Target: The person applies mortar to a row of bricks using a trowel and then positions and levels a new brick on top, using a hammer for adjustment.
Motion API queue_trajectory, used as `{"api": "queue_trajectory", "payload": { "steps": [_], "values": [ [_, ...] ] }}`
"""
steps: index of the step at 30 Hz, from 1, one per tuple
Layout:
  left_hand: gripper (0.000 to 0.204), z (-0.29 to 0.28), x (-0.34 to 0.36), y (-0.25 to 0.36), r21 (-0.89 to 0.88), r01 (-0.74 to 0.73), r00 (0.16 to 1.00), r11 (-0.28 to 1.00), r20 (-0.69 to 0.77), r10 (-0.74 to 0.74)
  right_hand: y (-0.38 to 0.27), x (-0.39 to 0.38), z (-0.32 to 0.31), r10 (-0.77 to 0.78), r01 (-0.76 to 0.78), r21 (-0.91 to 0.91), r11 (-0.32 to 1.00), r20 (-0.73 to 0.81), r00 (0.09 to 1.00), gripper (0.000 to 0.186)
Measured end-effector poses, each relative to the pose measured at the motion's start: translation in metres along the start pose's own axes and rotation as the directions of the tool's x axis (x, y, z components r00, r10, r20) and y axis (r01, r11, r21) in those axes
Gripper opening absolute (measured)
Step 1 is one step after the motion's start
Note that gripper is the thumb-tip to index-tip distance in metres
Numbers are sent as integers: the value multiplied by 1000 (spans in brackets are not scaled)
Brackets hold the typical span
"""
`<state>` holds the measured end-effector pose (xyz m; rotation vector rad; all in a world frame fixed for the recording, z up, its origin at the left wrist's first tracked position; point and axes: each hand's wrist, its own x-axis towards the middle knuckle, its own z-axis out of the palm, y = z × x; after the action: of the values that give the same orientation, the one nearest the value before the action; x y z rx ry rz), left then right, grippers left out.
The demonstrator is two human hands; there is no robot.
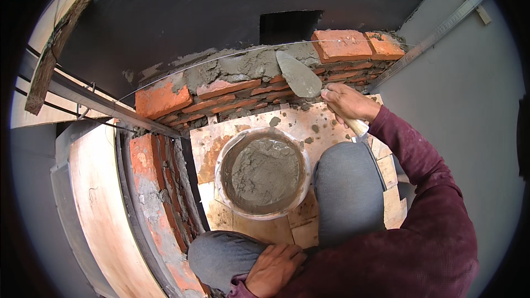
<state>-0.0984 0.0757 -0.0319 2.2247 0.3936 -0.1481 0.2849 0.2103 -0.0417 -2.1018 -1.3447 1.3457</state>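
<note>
My right hand (346, 105) grips a trowel by its wooden handle. The grey blade (298, 74) lies over wet mortar (232, 66) along the top of a brick course (163, 99), beside two bricks (339, 45) on the right. A taut string runs along the course. Below sits a round bucket (302, 174) with grey mortar (259, 171) inside, between the wall and my knees. My left hand (276, 265) rests on my left thigh (221, 256), fingers loosely bent and holding nothing.
A splattered board (210, 138) supports the bucket. A brick pier (149, 176) and pale plywood panel (94, 193) stand at left, below a metal bar and rough timber (55, 55). A dark wall with an opening (287, 26) rises behind; a grey wall (458, 116) bounds the right.
</note>
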Motion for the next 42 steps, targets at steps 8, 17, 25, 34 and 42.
{"api": "queue_trajectory", "payload": {
  "steps": [8,17,25,34,42],
  "values": [
    [47,-10,-19,6,-28,27,997,999,77,-24,-16,81,100,-457,449,-306,839,52,888,43],
    [43,-6,-17,5,-29,18,999,999,28,-17,74,77,46,-500,234,-713,662,-187,845,24],
    [29,1,-11,9,-4,98,995,995,23,-98,143,18,-16,-428,141,-644,752,-314,847,31],
    [26,-12,31,11,-209,-39,980,977,-199,-4,22,-27,1,-657,583,-807,93,390,645,17],
    [11,30,-105,3,-615,-713,602,337,-783,-154,-23,-8,72,-652,621,-724,-301,631,420,16]
  ]
}}
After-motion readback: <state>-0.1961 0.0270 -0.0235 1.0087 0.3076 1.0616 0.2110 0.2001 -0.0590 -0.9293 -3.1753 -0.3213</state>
